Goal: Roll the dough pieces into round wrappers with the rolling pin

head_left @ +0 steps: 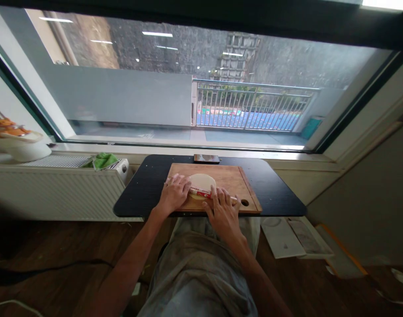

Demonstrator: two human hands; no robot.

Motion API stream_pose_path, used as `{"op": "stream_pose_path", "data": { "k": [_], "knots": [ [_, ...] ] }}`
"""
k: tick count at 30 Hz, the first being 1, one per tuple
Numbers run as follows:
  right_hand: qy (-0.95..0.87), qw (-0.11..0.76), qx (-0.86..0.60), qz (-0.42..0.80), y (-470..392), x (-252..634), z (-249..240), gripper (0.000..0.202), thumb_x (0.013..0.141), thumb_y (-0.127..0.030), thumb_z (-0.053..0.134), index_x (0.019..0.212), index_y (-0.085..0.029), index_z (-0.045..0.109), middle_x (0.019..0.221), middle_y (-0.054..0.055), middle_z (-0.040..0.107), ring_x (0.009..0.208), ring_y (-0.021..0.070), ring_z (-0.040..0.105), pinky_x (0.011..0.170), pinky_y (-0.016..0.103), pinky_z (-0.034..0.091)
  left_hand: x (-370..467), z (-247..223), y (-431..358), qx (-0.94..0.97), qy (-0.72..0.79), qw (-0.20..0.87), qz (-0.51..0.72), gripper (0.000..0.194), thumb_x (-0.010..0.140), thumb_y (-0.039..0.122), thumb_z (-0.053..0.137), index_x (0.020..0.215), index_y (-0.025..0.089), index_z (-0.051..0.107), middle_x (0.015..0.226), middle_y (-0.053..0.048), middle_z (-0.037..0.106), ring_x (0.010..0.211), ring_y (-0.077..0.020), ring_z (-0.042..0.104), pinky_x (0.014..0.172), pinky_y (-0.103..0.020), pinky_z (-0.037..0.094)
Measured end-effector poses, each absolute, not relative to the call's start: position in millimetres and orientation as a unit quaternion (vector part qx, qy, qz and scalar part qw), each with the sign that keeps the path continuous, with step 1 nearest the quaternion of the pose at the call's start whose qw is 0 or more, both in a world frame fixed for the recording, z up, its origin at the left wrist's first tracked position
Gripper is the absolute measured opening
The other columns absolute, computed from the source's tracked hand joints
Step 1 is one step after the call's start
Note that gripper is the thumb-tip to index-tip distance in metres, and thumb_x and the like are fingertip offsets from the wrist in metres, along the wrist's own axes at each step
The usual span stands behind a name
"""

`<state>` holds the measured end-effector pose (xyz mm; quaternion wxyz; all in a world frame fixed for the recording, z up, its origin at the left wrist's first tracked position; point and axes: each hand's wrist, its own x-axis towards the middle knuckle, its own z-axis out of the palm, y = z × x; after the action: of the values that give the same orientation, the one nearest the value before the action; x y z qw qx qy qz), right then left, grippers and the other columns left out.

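Note:
A rolling pin (201, 192) with a red and white printed label lies across a flat round of pale dough (204, 179) on a wooden cutting board (231, 176). My left hand (175, 191) is over the pin's left end, its fingers bent forward. Over the right end rests my right hand (224, 204), with its fingers on the pin and its thumb pointing to the left. The dough shows mostly beyond the pin, with a narrow strip on the near side. Both ends of the pin are partly hidden by my hands.
The board sits on a black table (274, 189), with a dark flat rectangular object (206, 158) at the far edge. To the left is a white radiator (72, 189) bearing a green cloth (104, 161). A window stands beyond; flat panels (282, 237) lie on the floor at right.

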<state>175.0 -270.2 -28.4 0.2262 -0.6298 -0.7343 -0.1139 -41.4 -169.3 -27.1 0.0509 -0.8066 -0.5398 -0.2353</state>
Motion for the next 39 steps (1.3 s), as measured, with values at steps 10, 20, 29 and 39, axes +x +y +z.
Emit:
{"op": "stream_pose_path", "data": {
  "k": [10,20,29,39],
  "knots": [
    [-0.737,0.213,-0.631,-0.116,-273.5,174.1,-28.0,0.063,0.117,-0.050,0.038,0.173,-0.022,0.040,0.165,0.021,0.056,0.153,0.0365,0.044,0.125,0.068,0.024,-30.7,-18.4,-145.5,-0.806,-0.548,0.039,-0.220,0.050,0.114,0.035,0.033,0.136,0.022,0.075,0.149,-0.010,0.073,0.150,-0.0325,0.056,0.128,-0.054,0.040],
    [-0.730,0.204,-0.644,-0.101,-265.3,174.2,-27.9,0.060,0.117,-0.048,0.040,0.172,-0.026,0.042,0.173,0.018,0.048,0.161,0.0363,0.035,0.127,0.072,0.025,-42.6,-28.3,-194.9,-0.786,-0.566,0.048,-0.243,0.058,0.115,0.043,0.031,0.151,0.015,0.067,0.156,-0.015,0.068,0.149,-0.0335,0.058,0.128,-0.053,0.044],
    [-0.723,0.209,-0.652,-0.088,-264.5,171.2,-26.7,0.058,0.117,-0.045,0.038,0.172,-0.028,0.042,0.175,0.016,0.046,0.165,0.0367,0.034,0.128,0.083,0.014,-46.0,-29.1,-180.9,-0.796,-0.563,0.038,-0.218,0.059,0.116,0.043,0.029,0.154,0.015,0.064,0.160,-0.012,0.065,0.158,-0.0319,0.050,0.132,-0.052,0.039],
    [-0.742,0.210,-0.628,-0.098,-261.3,182.9,-26.0,0.062,0.117,-0.049,0.040,0.173,-0.022,0.041,0.172,0.018,0.050,0.164,0.0368,0.037,0.132,0.079,0.007,-26.4,-13.0,-115.4,-0.809,-0.555,0.045,-0.188,0.054,0.114,0.037,0.035,0.155,0.016,0.063,0.164,-0.014,0.062,0.161,-0.0317,0.046,0.135,-0.054,0.033]
  ]
}}
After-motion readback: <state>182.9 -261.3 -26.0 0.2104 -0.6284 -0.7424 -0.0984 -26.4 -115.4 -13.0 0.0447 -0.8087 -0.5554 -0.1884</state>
